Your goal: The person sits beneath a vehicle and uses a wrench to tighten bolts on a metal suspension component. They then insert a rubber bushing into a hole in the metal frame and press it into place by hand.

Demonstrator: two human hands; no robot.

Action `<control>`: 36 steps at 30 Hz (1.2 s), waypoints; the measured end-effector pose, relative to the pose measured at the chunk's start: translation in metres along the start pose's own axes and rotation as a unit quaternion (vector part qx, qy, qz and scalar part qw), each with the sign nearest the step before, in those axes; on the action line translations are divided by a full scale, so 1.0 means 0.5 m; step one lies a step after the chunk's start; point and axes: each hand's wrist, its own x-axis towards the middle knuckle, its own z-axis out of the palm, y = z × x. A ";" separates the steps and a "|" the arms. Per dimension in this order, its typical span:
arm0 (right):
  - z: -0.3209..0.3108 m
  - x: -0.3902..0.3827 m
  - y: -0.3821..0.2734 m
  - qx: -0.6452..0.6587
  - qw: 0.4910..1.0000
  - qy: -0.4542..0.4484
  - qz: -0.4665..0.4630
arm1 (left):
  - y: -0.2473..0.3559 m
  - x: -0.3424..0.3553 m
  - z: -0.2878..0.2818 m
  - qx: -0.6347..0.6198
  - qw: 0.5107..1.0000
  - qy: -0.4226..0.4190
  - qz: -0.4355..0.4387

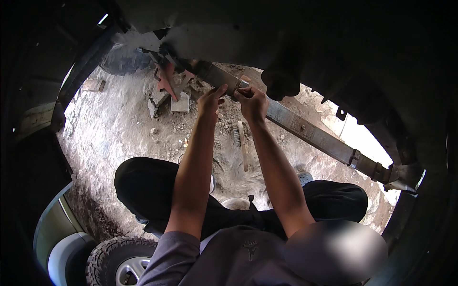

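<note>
A long grey leaf spring (305, 129) runs slantwise under the dark vehicle body, from upper left to lower right. My left hand (210, 103) is closed at its near edge, thumb laid on the face and fingers partly hidden behind. Just to the right, my right hand (254, 103) is bent into a pinch against the same spring. Beside those fingertips a small shiny metal piece (244, 84) sits on the spring. Whatever lies between the right fingertips is hidden.
A red metal stand (166, 80) and broken blocks (180, 102) are at the upper left. On the dirt floor between my forearms lies a wooden-handled wire brush (243, 145). A wheel (119, 262) rests at lower left. Dark bodywork (210, 38) hangs close overhead.
</note>
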 end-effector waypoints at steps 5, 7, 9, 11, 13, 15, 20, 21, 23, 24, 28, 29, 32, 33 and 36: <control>-0.001 0.028 0.002 -0.005 1.000 -0.004 0.029 | -0.017 0.004 -0.002 0.004 1.000 -0.006 0.006; 0.004 0.007 0.009 -0.004 1.000 -0.011 0.002 | -0.002 0.011 0.003 0.010 1.000 -0.002 0.015; 0.007 0.003 0.009 0.025 0.999 -0.018 0.008 | -0.009 0.013 -0.003 0.005 1.000 -0.007 0.022; 0.005 0.023 0.003 0.018 1.000 -0.014 0.016 | -0.010 0.023 -0.002 0.000 0.999 -0.012 0.029; -0.007 0.037 -0.012 -0.009 0.999 -0.016 0.030 | -0.018 0.019 -0.002 0.007 1.000 -0.009 0.025; 0.003 0.017 -0.011 0.001 1.000 -0.002 0.012 | -0.015 0.018 0.001 0.020 1.000 -0.002 0.022; -0.003 0.022 -0.005 0.003 1.000 -0.001 -0.008 | -0.011 0.019 0.000 -0.003 1.000 -0.004 0.014; 0.001 0.030 -0.003 0.042 0.999 0.003 0.035 | -0.016 0.016 0.000 -0.017 1.000 -0.013 0.021; 0.011 0.020 0.006 0.006 1.000 0.018 0.018 | -0.022 0.017 0.000 -0.001 1.000 -0.011 0.015; 0.017 0.024 0.002 -0.009 1.000 0.027 0.004 | -0.014 0.021 0.001 0.005 1.000 -0.010 0.017; 0.013 0.026 0.024 0.001 1.000 -0.008 0.022 | -0.011 0.015 0.001 0.001 1.000 -0.006 0.026; 0.015 0.042 0.029 0.012 1.000 0.005 0.008 | -0.009 0.017 0.007 0.003 0.999 -0.010 0.031; 0.006 0.034 0.000 -0.008 0.998 -0.020 0.058 | -0.021 0.016 -0.007 0.014 1.000 0.001 0.023; 0.016 0.022 -0.003 0.006 1.000 0.013 0.018 | -0.016 0.021 -0.006 0.016 1.000 0.003 0.025; 0.008 0.004 0.003 0.012 1.000 -0.011 -0.007 | -0.010 0.018 -0.004 0.010 1.000 0.014 0.016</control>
